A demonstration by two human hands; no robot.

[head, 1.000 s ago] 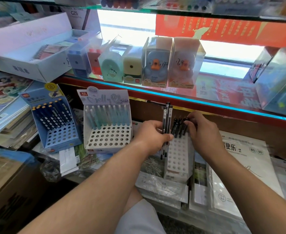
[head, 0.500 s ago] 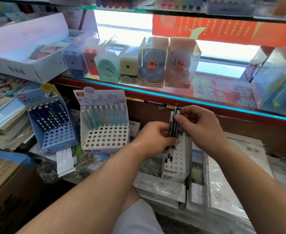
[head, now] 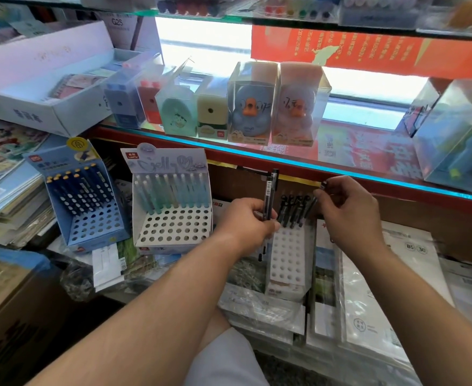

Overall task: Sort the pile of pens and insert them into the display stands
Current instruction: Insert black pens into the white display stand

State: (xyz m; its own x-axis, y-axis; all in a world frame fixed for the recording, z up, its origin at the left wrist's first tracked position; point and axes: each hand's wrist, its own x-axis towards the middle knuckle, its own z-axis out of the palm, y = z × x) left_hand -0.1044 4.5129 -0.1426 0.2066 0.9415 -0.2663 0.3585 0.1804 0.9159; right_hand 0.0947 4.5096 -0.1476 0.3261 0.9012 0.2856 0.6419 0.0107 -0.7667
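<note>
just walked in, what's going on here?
A person is filling a white stand with black pens. The left hand grips the spare pens upright. The right hand pinches one pen above the stand's back row, where several pens stand. Most holes are empty. A blue stand and a teal-pen stand sit left, partly filled.

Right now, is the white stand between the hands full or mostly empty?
Mostly empty: the white stand holds black pens only at its back; front holes are bare.
</note>
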